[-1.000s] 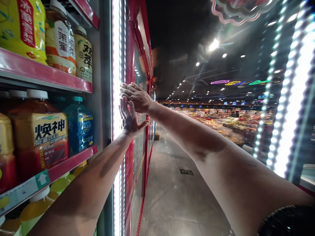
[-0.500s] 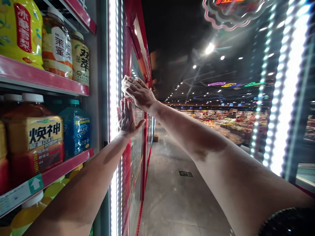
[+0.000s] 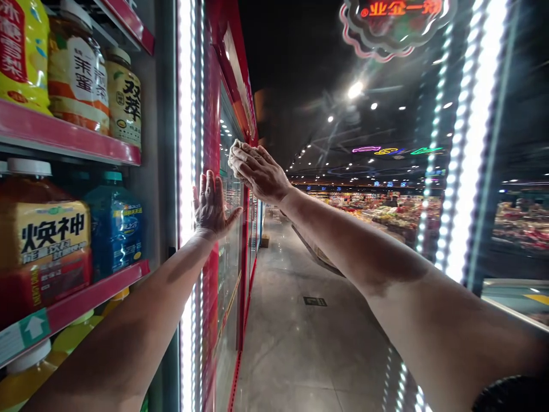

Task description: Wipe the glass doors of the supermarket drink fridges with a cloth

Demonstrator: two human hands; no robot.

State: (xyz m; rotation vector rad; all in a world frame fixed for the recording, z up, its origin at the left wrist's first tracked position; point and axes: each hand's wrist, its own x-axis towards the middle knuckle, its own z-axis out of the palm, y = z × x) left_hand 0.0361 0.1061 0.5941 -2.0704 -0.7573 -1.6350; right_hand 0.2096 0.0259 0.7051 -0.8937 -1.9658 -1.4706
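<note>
My left hand (image 3: 209,205) lies flat, fingers stretched up, against the red frame of the drinks cooler beside its bright LED strip (image 3: 187,143). My right hand (image 3: 257,170) presses a small white cloth (image 3: 235,148) against the glass door (image 3: 231,217) of the neighbouring cooler, fingers bent over the cloth. Both arms reach forward at about shoulder height. On the left, the shelves hold large drink bottles: a blue one (image 3: 115,220), an orange-red one with a yellow label (image 3: 45,240) and amber ones above (image 3: 123,100).
The open cooler door with its LED strips (image 3: 474,143) stands at the right. A grey polished aisle floor (image 3: 309,343) runs ahead to lit produce displays (image 3: 386,214). A neon sign (image 3: 394,17) hangs overhead.
My right hand with the cloth has slid to the right, off the red frame onto the glass. My left hand has stayed flat on the frame. The view has swung right.
</note>
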